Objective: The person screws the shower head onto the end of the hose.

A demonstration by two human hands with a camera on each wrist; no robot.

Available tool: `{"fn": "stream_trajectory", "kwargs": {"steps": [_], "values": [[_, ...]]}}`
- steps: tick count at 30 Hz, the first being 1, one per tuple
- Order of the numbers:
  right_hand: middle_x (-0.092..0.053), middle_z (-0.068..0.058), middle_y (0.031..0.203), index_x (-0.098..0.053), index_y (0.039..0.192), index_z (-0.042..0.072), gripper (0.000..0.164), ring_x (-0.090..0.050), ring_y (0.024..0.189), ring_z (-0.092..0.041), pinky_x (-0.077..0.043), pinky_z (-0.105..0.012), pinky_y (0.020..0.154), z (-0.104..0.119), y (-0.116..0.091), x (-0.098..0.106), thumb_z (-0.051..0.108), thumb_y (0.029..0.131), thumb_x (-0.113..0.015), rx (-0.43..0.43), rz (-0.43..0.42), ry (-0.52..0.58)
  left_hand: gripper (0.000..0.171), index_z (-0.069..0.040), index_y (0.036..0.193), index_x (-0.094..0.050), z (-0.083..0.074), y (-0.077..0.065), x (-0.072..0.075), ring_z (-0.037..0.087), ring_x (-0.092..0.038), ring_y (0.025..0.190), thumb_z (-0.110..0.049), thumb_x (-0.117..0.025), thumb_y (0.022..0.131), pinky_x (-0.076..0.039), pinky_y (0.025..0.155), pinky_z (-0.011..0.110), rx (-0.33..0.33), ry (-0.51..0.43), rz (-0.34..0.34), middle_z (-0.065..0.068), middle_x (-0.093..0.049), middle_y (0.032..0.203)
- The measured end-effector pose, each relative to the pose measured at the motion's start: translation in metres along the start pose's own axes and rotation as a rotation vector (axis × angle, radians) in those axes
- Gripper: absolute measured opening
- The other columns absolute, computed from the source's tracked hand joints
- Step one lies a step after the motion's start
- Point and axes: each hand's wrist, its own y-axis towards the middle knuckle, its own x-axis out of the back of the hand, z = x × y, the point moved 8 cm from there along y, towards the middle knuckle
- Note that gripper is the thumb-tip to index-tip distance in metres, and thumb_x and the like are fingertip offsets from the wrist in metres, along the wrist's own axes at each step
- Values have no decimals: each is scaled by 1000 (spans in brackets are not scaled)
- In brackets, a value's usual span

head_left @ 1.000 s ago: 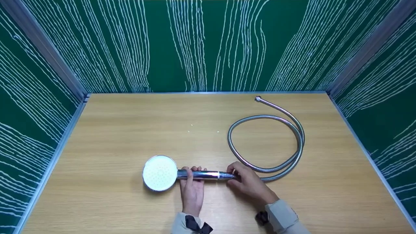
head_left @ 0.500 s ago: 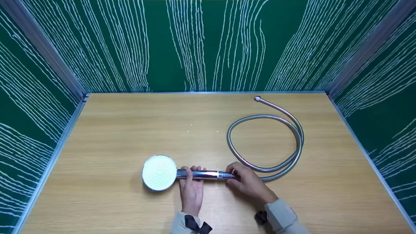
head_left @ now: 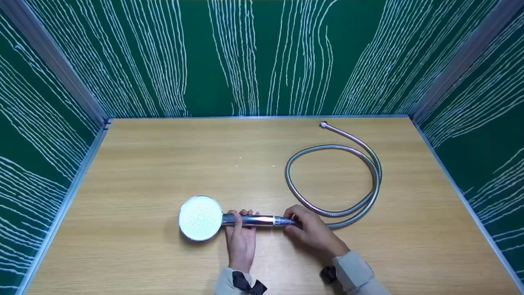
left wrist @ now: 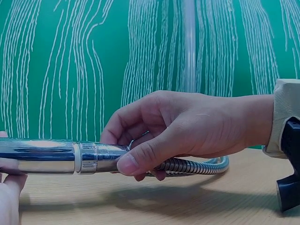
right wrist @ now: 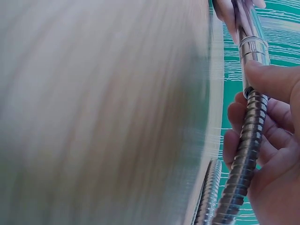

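Note:
A chrome shower head (head_left: 200,218) with a white round face lies sideways, its handle (head_left: 262,221) pointing right. My left hand (head_left: 241,243) grips that handle from below, thumb across the top. At the handle's end, my right hand (head_left: 313,229) pinches the tapered chrome connector (left wrist: 110,154) between thumb and fingers. Out of the connector runs a ribbed metal shower hose (right wrist: 246,154), passing under the right palm in the right wrist view. In the head view the hose loops on the table behind the right hand, and its free end nut (head_left: 323,124) lies near the back edge.
A light wooden table (head_left: 143,164) carries everything, with a few tiny white specks (head_left: 273,166) near its middle. Green walls (head_left: 204,82) with white wavy lines rise at the back and both sides, meeting grey corner posts (head_left: 65,61).

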Motion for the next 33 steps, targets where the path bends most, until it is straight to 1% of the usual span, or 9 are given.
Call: {"fn": "stream_trajectory", "kwargs": {"steps": [4, 7, 11, 16, 25, 33], "values": [[-56, 7, 94, -57, 103, 15, 23, -52, 85, -8, -47, -24, 73, 1, 0, 0, 10, 85, -71, 0, 9, -7, 5, -17, 99, -44, 0, 0, -1, 19, -52, 96, -22, -43, 99, -42, 99, 42, -2, 5, 13, 2, -54, 95], [-57, 6, 96, -57, 105, 13, 28, -53, 87, -10, -48, -26, 75, 1, 1, -1, 11, 83, -73, -7, 22, -14, 5, -18, 98, -44, 0, 0, -2, 19, -53, 96, -22, -42, 99, -42, 98, 42, -6, 7, 28, 2, -54, 95], [-58, 5, 98, -56, 106, 15, 33, -54, 89, -11, -49, -27, 77, 1, 2, -1, 11, 80, -75, -27, 28, -8, 5, -18, 99, -44, 0, 0, -1, 19, -53, 96, -22, -42, 100, -43, 98, 42, 0, 3, 16, 2, -54, 95], [-57, 6, 95, -55, 102, 16, 29, -53, 86, -10, -48, -24, 73, 1, 2, 0, 7, 81, -74, -14, 6, 0, 5, -17, 100, -44, 0, -1, 0, 19, -53, 96, -22, -44, 99, -43, 99, 42, 8, 3, -1, 2, -54, 95], [-56, 7, 92, -57, 101, 15, 24, -51, 84, -8, -47, -24, 72, 0, 1, 0, 8, 83, -72, -10, 4, 4, 5, -17, 99, -44, 0, -1, 0, 20, -52, 96, -22, -45, 99, -41, 100, 43, 15, -8, -6, 3, -53, 96], [-58, 7, 93, -58, 101, 14, 22, -52, 84, -8, -48, -24, 72, 2, 1, 0, 9, 84, -71, 18, 1, 7, 6, -18, 99, -43, 0, 0, -1, 19, -52, 97, -23, -45, 99, -41, 100, 43, 7, 8, 7, 2, -52, 96]]}}
